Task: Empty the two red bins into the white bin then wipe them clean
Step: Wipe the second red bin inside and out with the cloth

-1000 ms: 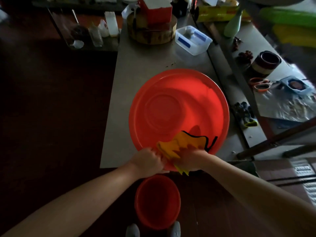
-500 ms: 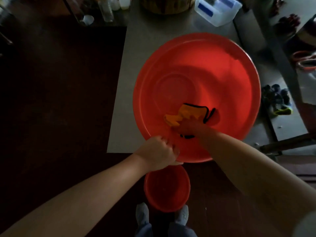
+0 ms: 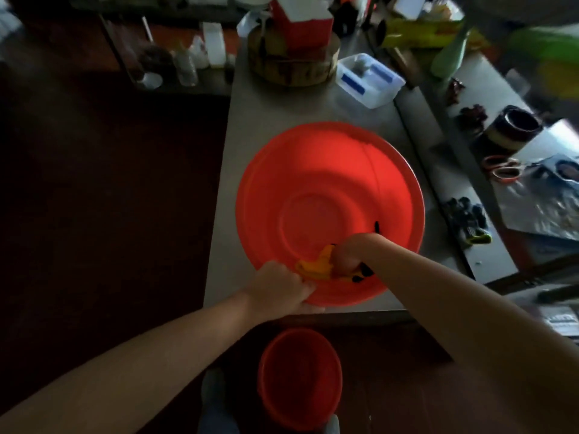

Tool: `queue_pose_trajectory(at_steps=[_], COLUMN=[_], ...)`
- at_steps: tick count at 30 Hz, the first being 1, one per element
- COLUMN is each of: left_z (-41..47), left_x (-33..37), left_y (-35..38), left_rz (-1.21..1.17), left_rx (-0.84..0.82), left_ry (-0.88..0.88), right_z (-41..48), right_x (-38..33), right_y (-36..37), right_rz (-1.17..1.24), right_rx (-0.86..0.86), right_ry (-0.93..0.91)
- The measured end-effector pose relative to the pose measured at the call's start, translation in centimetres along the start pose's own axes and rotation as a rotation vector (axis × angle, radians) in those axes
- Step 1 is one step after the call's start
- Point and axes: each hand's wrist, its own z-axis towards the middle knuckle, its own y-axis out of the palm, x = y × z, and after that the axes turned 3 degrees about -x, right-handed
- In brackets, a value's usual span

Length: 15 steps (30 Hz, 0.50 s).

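Worktop (image 3: pixel 282 114) of dull grey metal runs up the middle of my view, long and narrow, with dark floor to its left. On its near end sits the large red bin (image 3: pixel 329 183), a wide, shallow, round plastic basin, smooth and glossy, with ringed steps down to a flat base. Its near rim reaches the worktop's edge. The small red bin (image 3: pixel 300 377), round and deeper, stands on the floor just below that edge, mouth up.

At the far end I make out a thick round wooden block (image 3: pixel 291 64) with rough bark sides, and beside it a clear plastic box (image 3: pixel 369 79) with blue strips.

The left hand (image 3: pixel 275 289) is clenched over the large bin's near rim, gripping it. The right hand (image 3: pixel 351 252) is inside the bin, fist bunched around a yellow cloth (image 3: pixel 316 267) with black edging, pressing it to the sloped inner wall just beside the left hand. Both forearms cover part of the near rim. Orange-handled scissors (image 3: pixel 501 169) lie on a side shelf to the right.
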Motion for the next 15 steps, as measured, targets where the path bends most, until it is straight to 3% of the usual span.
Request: queue_pose_trajectory(at_steps=[8, 15], left_z=[-2.3, -1.5], left_x=[-8.3, -13.2], left_y=[-1.2, -1.8], left_rz=[-0.016, 0.031], left_rx=[0.008, 0.022], left_ry=[0.263, 0.378], right_z=[-2.0, -3.1], right_x=[-4.5, -5.8], right_y=[-0.1, -2.8], right_rz=[0.017, 0.104], right_rx=[0.071, 0.412], right_ry=[0.142, 0.22])
